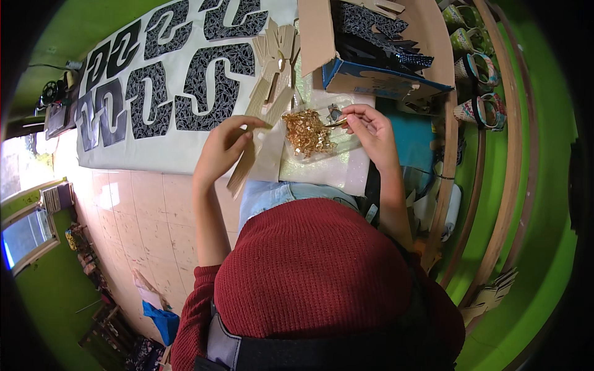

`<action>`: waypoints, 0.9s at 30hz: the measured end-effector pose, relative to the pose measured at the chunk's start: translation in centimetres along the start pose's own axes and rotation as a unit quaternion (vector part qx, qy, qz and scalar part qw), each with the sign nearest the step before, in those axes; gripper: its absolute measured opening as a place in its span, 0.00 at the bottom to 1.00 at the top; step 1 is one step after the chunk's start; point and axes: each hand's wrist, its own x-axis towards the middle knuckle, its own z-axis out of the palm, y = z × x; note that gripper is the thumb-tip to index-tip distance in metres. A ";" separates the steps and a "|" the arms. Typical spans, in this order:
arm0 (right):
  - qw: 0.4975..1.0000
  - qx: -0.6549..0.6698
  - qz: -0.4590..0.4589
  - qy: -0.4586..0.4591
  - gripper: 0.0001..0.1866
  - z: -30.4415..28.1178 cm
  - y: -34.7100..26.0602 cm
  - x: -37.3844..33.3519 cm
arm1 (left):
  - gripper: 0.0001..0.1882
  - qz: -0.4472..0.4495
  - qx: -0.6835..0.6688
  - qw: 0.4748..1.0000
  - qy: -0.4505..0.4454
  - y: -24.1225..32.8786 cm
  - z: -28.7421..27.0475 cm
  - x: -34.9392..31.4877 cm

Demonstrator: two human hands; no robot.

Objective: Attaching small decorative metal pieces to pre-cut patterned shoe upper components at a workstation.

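Observation:
My left hand (224, 147) is closed loosely around a long beige strap (245, 166), with thumb and index finger at its upper part and the lower end hanging over the table's front edge. To its right a clear plastic tray (342, 146) holds a heap of small gold metal pieces (307, 132). My right hand (374, 133) pinches a thin, shiny metallic piece (338, 123) over the tray's right side; its exact kind is too small to make out. More beige straps (275, 52) lie in a bundle beyond my left hand.
Black patterned cutouts (213, 86) lie in rows on the white table covering (154, 151). At the far right an open cardboard box (383, 83) holds dark patterned pieces. Wooden rails (450, 161) with hanging patterned sandals (479, 111) run along the right. Shimmery white material (322, 172) lies under the tray.

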 end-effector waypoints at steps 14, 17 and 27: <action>0.998 0.035 -0.059 0.004 0.10 6.6 -1.6 -1.3 | 0.11 0.140 0.021 0.989 -0.045 4.4 3.3 2.2; 0.996 0.045 -0.077 0.016 0.10 7.6 -1.1 -1.3 | 0.12 0.134 0.013 0.990 -0.048 3.5 2.6 2.3; 0.988 0.147 -0.037 -0.010 0.06 8.0 -0.6 -1.9 | 0.22 0.144 -0.076 0.967 -0.194 2.5 0.3 2.9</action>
